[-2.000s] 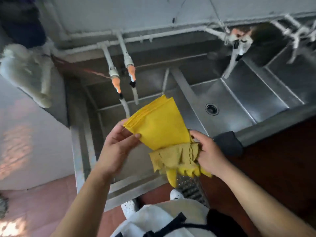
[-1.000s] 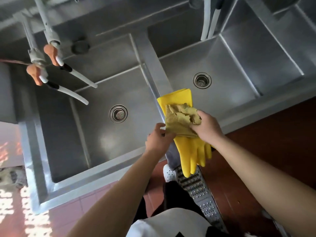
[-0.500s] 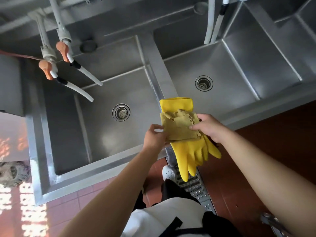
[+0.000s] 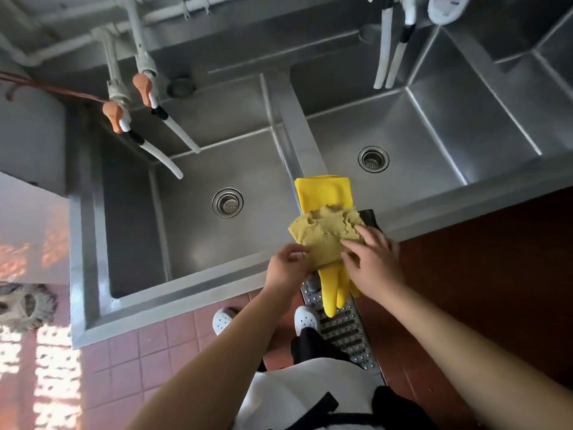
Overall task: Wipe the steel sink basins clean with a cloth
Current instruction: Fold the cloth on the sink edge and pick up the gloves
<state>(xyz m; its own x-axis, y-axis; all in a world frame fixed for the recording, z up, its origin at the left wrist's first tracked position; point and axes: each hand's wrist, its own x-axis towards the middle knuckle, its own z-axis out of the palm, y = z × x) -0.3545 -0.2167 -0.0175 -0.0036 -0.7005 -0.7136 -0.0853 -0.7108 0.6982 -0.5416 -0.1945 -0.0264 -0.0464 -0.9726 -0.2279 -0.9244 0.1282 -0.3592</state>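
Two steel basins lie below me, the left basin [image 4: 192, 243] and the right basin [image 4: 412, 135], each with a round drain. Over the front rim where the divider meets it, I hold a pair of yellow rubber gloves [image 4: 324, 193] with a crumpled yellow-green cloth [image 4: 322, 235] lying on top. My left hand [image 4: 286, 268] pinches the cloth's lower left edge. My right hand [image 4: 372, 262] grips the gloves, its fingers lying over the cloth's right edge. The glove fingers hang down below my hands.
Two taps with orange handles [image 4: 142, 83] and white hoses reach over the left basin, and more white hoses [image 4: 387, 57] hang over the right one. A black corner pad [image 4: 370, 218] sits on the front rim. A perforated floor grate [image 4: 344, 330] runs by my white shoes; a mop head [image 4: 21, 305] lies at left.
My view tipped down from the back wall onto the basins. Both hands brought gloves and cloth lower, over the front rim, and my left hand moved from the glove cuff to the cloth's edge.
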